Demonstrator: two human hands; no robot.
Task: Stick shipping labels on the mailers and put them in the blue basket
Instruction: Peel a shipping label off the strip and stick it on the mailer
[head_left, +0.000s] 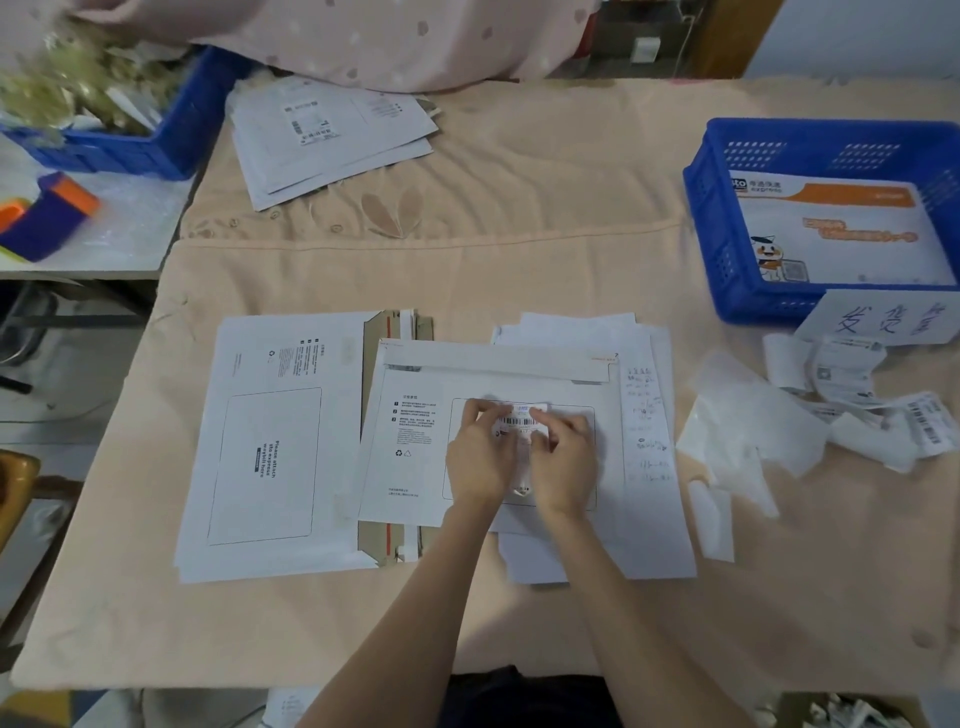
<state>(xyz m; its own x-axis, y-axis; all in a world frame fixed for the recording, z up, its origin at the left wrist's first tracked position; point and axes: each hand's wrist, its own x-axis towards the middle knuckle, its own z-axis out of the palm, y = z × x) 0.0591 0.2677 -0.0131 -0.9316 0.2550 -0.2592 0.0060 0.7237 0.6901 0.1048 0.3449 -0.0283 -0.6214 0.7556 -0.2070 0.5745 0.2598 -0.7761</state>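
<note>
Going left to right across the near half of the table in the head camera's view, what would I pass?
Stack of blank mailers → mailer being labelled, with both hands on the shipping label → heap of peeled label backings → blue basket holding a printed mailer.

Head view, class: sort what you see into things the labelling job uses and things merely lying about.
In use: shipping label, pinched by left hand and right hand; mailer beneath; blue basket.
Lying about: peeled backing papers; purple-and-orange object; handwritten sign.
</note>
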